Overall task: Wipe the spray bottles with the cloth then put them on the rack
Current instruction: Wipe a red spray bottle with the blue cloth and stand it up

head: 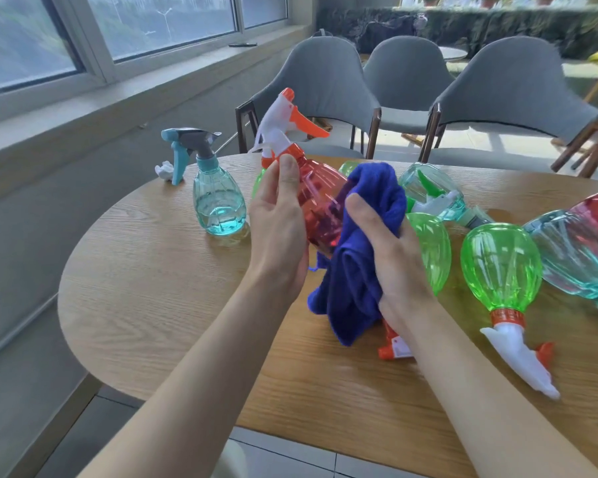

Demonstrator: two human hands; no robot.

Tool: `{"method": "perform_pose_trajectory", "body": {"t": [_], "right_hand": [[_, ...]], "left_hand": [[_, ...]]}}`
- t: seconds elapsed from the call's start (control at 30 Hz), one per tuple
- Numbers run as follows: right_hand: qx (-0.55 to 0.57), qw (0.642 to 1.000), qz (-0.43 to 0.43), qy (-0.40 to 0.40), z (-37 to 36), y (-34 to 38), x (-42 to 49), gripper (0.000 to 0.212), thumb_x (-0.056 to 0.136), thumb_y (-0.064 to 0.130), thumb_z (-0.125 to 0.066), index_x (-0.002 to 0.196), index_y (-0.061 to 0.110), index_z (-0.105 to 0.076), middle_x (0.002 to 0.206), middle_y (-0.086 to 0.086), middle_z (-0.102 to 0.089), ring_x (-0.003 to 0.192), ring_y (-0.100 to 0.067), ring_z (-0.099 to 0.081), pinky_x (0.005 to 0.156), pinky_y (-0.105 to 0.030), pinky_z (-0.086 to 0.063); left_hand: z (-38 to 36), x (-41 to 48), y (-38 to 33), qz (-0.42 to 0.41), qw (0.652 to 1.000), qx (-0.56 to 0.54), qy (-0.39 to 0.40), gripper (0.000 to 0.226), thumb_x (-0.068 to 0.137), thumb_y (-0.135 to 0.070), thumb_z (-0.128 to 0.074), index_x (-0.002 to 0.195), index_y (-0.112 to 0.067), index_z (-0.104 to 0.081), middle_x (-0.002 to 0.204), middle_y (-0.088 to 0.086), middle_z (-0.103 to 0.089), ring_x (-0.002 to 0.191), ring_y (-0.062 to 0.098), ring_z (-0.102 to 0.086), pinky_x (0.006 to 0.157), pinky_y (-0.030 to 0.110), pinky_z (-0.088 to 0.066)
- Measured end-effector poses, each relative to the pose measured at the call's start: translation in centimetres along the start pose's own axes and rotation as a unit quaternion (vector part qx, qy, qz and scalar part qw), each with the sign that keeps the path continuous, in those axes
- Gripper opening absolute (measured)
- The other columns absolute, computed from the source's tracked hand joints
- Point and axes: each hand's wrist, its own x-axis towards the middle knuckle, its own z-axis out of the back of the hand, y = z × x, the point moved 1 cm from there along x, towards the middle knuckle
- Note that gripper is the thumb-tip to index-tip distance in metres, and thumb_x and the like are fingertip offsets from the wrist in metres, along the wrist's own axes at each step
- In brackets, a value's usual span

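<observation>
Two grips engaged. Left grip (277,222) grasps the red spray bottle (320,201) near its neck, holding it tilted above the worktop (159,305), nozzle uppermost. Right grip (390,257) clutches the blue cloth (353,288), pressed against that bottle's side. One teal bottle (218,198) stands upright at left; a green bottle (501,267) and others lie on their sides at right.

A: Bright?
B: Daylight from windows (159,25) beyond the hands (278,232); sheen on the bench (518,188) to their right.
A: Sharp?
B: Mostly. Bottles (573,257) far right blur; edges bow.
</observation>
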Motion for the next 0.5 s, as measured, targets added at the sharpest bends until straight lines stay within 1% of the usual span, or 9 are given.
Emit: {"method": "perform_pose_trajectory", "body": {"t": [0.03,0.1,0.13,0.2,0.23,0.3,0.37,0.43,0.5], "right_hand": [[0.075,0.996,-0.051,0.011,0.1,0.2,0.0,0.046,0.088,0.045,-0.084,0.121,0.014,-0.074,0.123,-0.024,-0.072,0.112,-0.045,-0.071,0.098,-0.069,-0.056],[0.131,0.985,-0.106,0.033,0.4,0.2,0.0,0.055,0.092,0.049,-0.078,0.131,0.011,-0.073,0.138,-0.025,-0.066,0.129,-0.046,-0.064,0.110,-0.068,-0.049],[0.135,0.983,-0.115,0.040,0.4,0.3,0.0,0.053,0.094,0.051,-0.076,0.130,0.012,-0.074,0.138,-0.023,-0.068,0.131,-0.045,-0.063,0.114,-0.065,-0.046],[0.134,0.984,-0.115,0.035,0.5,0.4,-0.1,0.042,0.095,0.048,-0.073,0.120,0.015,-0.080,0.126,-0.017,-0.075,0.121,-0.040,-0.070,0.113,-0.059,-0.050],[0.138,0.984,-0.112,0.029,0.5,0.4,-0.1,0.038,0.096,0.047,-0.071,0.116,0.016,-0.080,0.119,-0.015,-0.077,0.111,-0.037,-0.074,0.107,-0.055,-0.055],[0.148,0.982,-0.114,0.024,0.4,0.6,-0.2,0.039,0.098,0.046,-0.066,0.118,0.013,-0.076,0.106,-0.015,-0.077,0.090,-0.034,-0.076,0.084,-0.046,-0.064],[0.148,0.981,-0.122,0.030,0.4,0.9,-0.2,0.038,0.098,0.047,-0.061,0.112,0.014,-0.075,0.095,-0.013,-0.075,0.077,-0.032,-0.074,0.065,-0.038,-0.060],[0.126,0.982,-0.140,0.031,0.5,1.0,-0.1,0.037,0.099,0.048,-0.059,0.091,0.019,-0.080,0.088,-0.011,-0.073,0.073,-0.031,-0.070,0.061,-0.035,-0.056],[0.104,0.983,-0.147,0.038,0.4,1.0,-0.1,0.042,0.099,0.049,-0.057,0.088,0.019,-0.082,0.091,-0.016,-0.073,0.075,-0.035,-0.070,0.064,-0.037,-0.055]], "left_hand": [[-0.1,-0.1,-0.1,-0.001,1.000,0.005,0.002,0.044,0.109,-0.044,-0.057,0.133,-0.010,-0.068,0.130,0.020,-0.072,0.125,0.037,-0.068,0.113,0.061,-0.051],[-0.3,-0.3,-0.3,-0.009,1.000,0.028,0.002,0.053,0.101,-0.054,-0.061,0.136,-0.015,-0.068,0.136,0.017,-0.071,0.130,0.037,-0.066,0.114,0.059,-0.050],[-0.3,-0.4,-0.3,-0.012,0.999,0.040,0.003,0.054,0.098,-0.057,-0.062,0.135,-0.018,-0.069,0.135,0.015,-0.072,0.130,0.036,-0.067,0.113,0.058,-0.051],[-0.3,-0.3,-0.4,-0.016,0.998,0.064,0.008,0.048,0.098,-0.056,-0.062,0.129,-0.021,-0.071,0.128,0.010,-0.075,0.125,0.031,-0.070,0.111,0.057,-0.053],[-0.1,-0.3,-0.5,-0.018,0.997,0.079,0.012,0.042,0.101,-0.054,-0.062,0.125,-0.021,-0.071,0.122,0.007,-0.076,0.120,0.027,-0.072,0.109,0.056,-0.055],[0.3,0.1,-0.8,-0.026,0.994,0.105,0.022,0.029,0.107,-0.043,-0.062,0.119,-0.018,-0.069,0.108,0.001,-0.076,0.105,0.016,-0.074,0.101,0.047,-0.059],[0.7,0.4,-1.4,-0.028,0.992,0.112,0.049,0.025,0.107,-0.035,-0.062,0.120,-0.016,-0.069,0.113,0.002,-0.077,0.106,0.013,-0.074,0.097,0.038,-0.057],[0.8,0.5,-1.8,-0.013,0.992,0.094,0.079,0.030,0.109,-0.033,-0.055,0.129,-0.013,-0.064,0.126,0.007,-0.077,0.121,0.020,-0.072,0.105,0.041,-0.055],[0.7,0.4,-1.9,0.002,0.993,0.078,0.088,0.035,0.114,-0.031,-0.049,0.134,-0.004,-0.059,0.129,0.010,-0.077,0.123,0.024,-0.072,0.101,0.040,-0.058]]}}
